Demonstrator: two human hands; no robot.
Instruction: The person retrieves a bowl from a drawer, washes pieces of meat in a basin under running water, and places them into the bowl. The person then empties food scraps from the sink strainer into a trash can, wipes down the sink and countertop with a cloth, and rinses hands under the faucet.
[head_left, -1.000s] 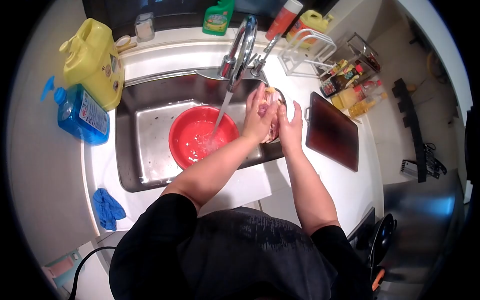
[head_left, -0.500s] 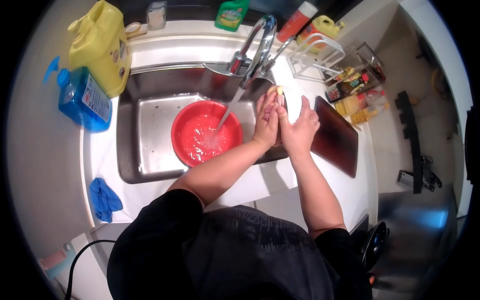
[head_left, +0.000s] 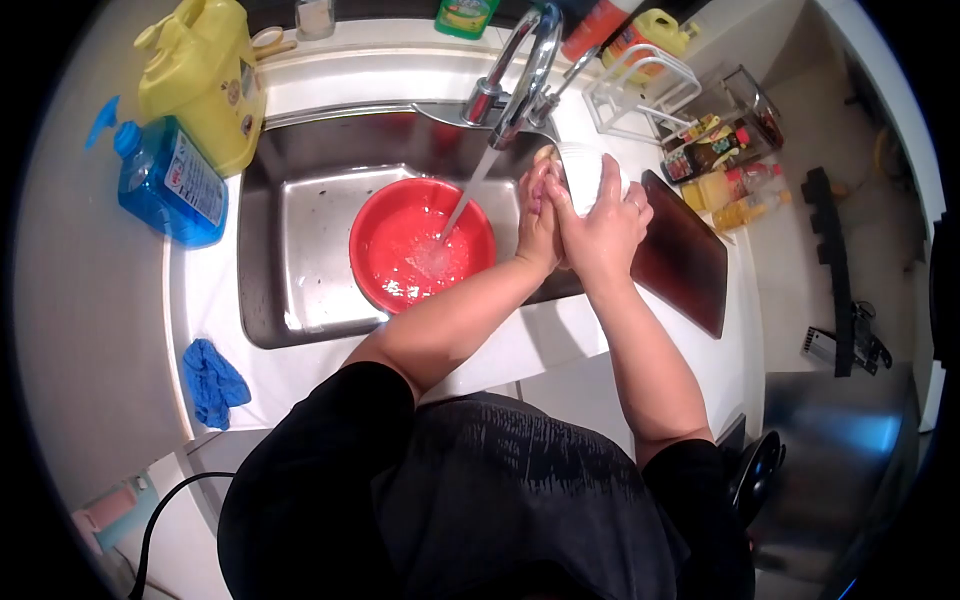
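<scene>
My right hand (head_left: pixel 605 228) wraps round a white bowl (head_left: pixel 580 172) that is tipped on its side just right of the faucet stream. Pressed close against it, my left hand (head_left: pixel 540 222) is closed, with small yellowish and pinkish bits (head_left: pixel 542 180) showing at its fingers. What these bits are I cannot make out, and the bowl's inside is hidden. To the left of both hands, water runs from the chrome faucet (head_left: pixel 530 75) into a red basin (head_left: pixel 372 265), which holds water and stands in the metal sink (head_left: pixel 300 225).
A brown cutting board (head_left: pixel 685 255) leans at the counter's right, with a white rack (head_left: pixel 640 95) and several bottles behind it. At left stand a yellow jug (head_left: pixel 205 85) and a blue soap bottle (head_left: pixel 170 185). A blue cloth (head_left: pixel 212 382) lies at the front left.
The white bowl shows more of its outside now, in my right hand. Both hands remain together beside the stream. The whole view has shifted slightly, and water still runs into the basin.
</scene>
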